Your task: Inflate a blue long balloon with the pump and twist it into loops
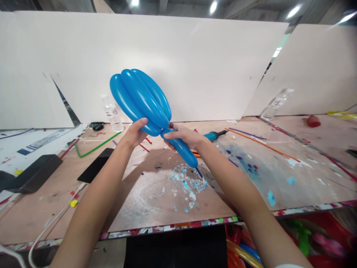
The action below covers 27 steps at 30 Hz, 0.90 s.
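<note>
A blue balloon, twisted into several long bulging lobes, is held up above the table, its wide end tilted to the upper left. My left hand grips the lower left side of the lobes, thumb on top. Around the narrow part just past the twist, my right hand is closed. From there a single shorter segment points down to the right and ends in a thin uninflated tip. The fingers behind the balloon are partly hidden.
On the paint-stained table lie a phone, a black box, a blue hand pump and uninflated balloons. Clear bottles stand at left and lean at right. White panels rise behind. Balloons lie below the front edge.
</note>
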{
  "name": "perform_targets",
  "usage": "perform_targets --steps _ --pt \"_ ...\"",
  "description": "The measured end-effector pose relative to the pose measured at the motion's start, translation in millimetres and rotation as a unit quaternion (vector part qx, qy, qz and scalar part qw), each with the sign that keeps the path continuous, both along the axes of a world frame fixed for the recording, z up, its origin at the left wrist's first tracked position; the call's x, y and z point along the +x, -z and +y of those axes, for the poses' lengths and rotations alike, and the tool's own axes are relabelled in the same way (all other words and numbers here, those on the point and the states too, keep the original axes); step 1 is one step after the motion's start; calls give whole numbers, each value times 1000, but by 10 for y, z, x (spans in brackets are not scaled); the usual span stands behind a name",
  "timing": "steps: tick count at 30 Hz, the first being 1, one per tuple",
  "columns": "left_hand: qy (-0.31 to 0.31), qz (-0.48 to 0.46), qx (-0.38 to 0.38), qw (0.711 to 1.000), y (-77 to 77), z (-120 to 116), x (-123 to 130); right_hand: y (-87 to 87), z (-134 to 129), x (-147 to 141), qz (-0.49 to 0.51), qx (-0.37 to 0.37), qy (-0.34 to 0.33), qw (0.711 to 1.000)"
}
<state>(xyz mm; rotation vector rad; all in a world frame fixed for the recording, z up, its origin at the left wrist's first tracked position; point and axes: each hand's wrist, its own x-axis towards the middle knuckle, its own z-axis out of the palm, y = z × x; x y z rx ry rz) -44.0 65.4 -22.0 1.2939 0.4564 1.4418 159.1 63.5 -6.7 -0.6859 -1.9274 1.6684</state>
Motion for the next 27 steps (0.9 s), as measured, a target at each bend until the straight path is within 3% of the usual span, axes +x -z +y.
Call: perform_targets --steps 7,13,16,21,27 --pt "-92 -29 2 995 -122 -41 56 40 -58 -61 -14 -2 -15 1000" --pt "-108 -41 -10 993 -167 -59 61 0 -120 -92 -42 100 34 994" --pt "-81 -53 -34 995 -196 -77 62 -46 -173 -108 -40 113 46 992" --pt "17 -50 -84 995 -168 -54 79 -104 -249 -126 -11 123 33 992" --pt "19 -36 -92 995 -80 -2 103 -110 -268 -135 -3 121 33 992"
